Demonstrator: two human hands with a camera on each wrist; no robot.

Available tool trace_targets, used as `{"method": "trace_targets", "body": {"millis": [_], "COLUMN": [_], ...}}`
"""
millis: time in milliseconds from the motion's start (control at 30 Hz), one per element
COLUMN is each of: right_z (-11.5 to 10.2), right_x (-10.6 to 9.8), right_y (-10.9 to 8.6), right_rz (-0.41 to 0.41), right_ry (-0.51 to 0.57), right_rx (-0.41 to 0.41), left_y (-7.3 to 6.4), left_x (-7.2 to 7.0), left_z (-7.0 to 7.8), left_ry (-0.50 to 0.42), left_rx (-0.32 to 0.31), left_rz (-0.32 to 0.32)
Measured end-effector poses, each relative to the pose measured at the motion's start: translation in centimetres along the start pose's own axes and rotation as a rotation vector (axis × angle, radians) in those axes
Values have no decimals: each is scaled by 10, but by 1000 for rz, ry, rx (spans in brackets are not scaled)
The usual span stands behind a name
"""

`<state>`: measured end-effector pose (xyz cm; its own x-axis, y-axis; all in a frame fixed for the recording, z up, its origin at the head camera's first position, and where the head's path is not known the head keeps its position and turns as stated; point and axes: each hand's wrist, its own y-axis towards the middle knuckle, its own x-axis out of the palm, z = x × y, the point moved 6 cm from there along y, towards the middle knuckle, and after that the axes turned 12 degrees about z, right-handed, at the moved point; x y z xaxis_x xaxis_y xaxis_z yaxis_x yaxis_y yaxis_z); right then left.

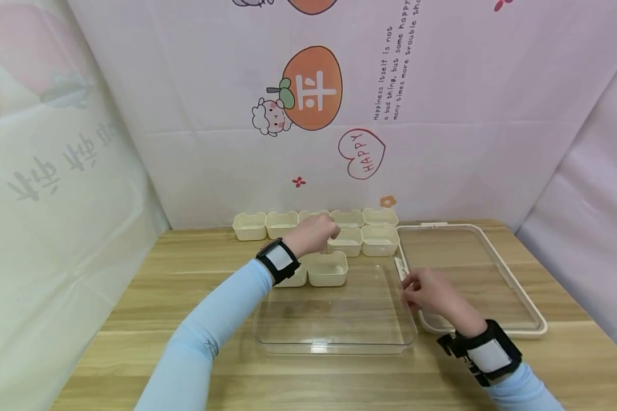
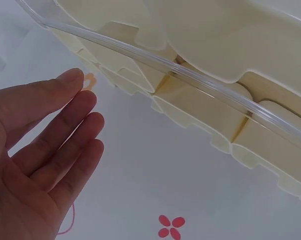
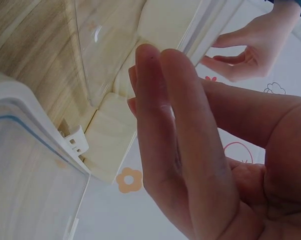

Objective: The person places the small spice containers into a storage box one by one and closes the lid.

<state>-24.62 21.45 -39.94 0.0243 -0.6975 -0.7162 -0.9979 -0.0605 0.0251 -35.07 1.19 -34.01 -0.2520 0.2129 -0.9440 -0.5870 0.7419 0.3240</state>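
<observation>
clear plastic box (image 1: pixel 334 345): centre of the tabletop, long rim nearest the wearer. two cream bins (image 1: pixel 327 277) stand inside it, toward 11 to 12 o'clock. further cream bins (image 1: pixel 380 244) in rows beyond its far rim, 12 o'clock, partly hidden by the left hand. white-rimmed clear lid (image 1: pixel 524 332) lies flat at 2 to 3 o'clock, just beside the box. surface: wood-grain tabletop (image 1: pixel 185 274). room: pale printed cloth (image 1: pixel 211 171) rises behind at 12 o'clock and along both sides; fruit, heart, lettering.

fingers: left hand (image 1: pixel 313 234) over the bins at 12 o'clock, fingers close together, gently bent, palm bare, thumb near the index tip; holds nothing. right hand (image 1: pixel 432 291) at 3 o'clock by the box's side wall, fingers lightly bent, thumb apart; contact with the wall cannot be told.
</observation>
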Motion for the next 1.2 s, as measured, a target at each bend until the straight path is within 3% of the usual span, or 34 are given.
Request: {"method": "trace_targets", "body": {"millis": [133, 433, 833, 1200], "right_z": [0, 0, 1, -1], "right_x": [0, 0, 1, 0], "right_y": [-1, 0, 1, 0], "right_rz": [-2, 7, 5, 5], "right_ry": [-5, -12, -8, -12], "right_rx": [5, 1, 3, 3], "left_y": [4, 10, 20, 22], "left_x": [7, 18, 40, 44], "left_z": [-4, -10, -10, -8], "left_ry": [13, 25, 26, 22], "left_rx": [-23, -35, -57, -64], "left_rz": [-33, -40, -143, -170]}}
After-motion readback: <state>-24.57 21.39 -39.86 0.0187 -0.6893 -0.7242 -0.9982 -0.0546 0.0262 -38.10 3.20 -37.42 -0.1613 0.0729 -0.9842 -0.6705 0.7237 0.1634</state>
